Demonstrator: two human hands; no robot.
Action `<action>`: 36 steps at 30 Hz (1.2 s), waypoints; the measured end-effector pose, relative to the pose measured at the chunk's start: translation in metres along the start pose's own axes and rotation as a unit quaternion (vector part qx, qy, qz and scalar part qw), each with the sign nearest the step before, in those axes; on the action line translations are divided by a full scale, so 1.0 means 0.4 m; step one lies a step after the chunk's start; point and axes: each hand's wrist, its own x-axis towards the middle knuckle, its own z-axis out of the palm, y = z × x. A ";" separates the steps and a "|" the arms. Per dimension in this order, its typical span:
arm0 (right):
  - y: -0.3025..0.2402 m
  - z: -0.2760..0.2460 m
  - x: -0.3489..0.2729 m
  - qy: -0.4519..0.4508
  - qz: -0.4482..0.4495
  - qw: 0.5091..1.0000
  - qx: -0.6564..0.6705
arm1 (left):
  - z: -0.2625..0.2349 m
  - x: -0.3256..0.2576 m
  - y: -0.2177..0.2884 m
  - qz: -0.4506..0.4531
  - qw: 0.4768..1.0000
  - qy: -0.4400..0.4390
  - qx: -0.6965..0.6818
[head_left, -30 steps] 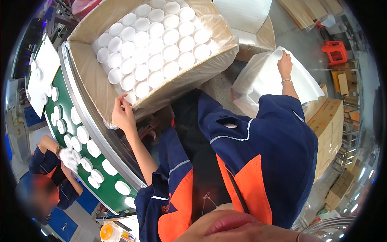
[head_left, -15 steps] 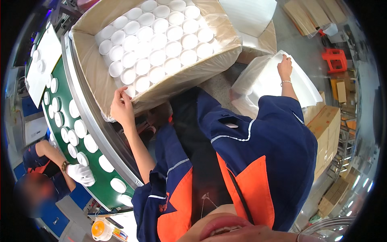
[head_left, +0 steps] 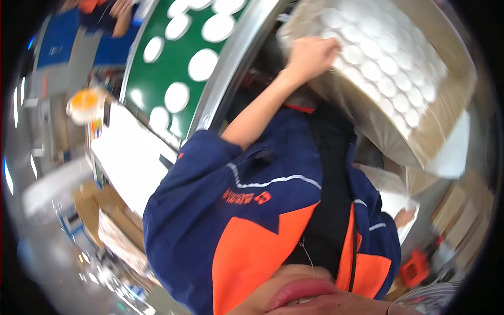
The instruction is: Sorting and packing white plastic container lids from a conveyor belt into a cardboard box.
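A large carton (head_left: 362, 118) with a clear plastic liner stands at the upper right. Inside it lie rows of round white pieces (head_left: 388, 65), like lids or shallow cups, smeared by motion. My left hand (head_left: 314, 56) is at the carton's near left corner, its fingers curled and closed beside the outermost pieces. What they grip, if anything, does not show. Lower right, partly behind my sleeve, my right hand (head_left: 404, 217) is at a white sheet (head_left: 391, 202); its fingers are too blurred to read.
A green conveyor belt (head_left: 163, 71) with a metal rail (head_left: 231, 63) runs along the left, carrying several white discs (head_left: 203, 64). Beyond it show a co-worker's arm (head_left: 122, 18), a white table (head_left: 128, 152) and an orange-lidded jug (head_left: 84, 105). A red stool (head_left: 415, 268) stands lower right.
The view has swung left, so the carton now sits at the right and more of the table shows. My left hand stays at the carton's corner, my right at the white sheet.
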 end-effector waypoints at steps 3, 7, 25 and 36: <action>-0.022 -0.060 -0.020 -0.033 -0.003 0.999 -0.039 | 0.014 -0.018 -0.007 -0.008 1.000 0.004 0.004; 0.015 -0.069 -0.014 0.062 -0.044 0.997 -0.024 | -0.020 -0.010 0.000 -0.056 0.997 -0.044 -0.027; 0.057 -0.191 0.035 -0.012 -0.122 0.991 0.061 | -0.284 -0.120 0.011 -0.022 0.994 0.087 0.060; -0.127 -0.730 0.104 0.030 -0.179 0.973 0.145 | -0.631 -0.428 -0.107 -0.366 0.897 0.040 0.244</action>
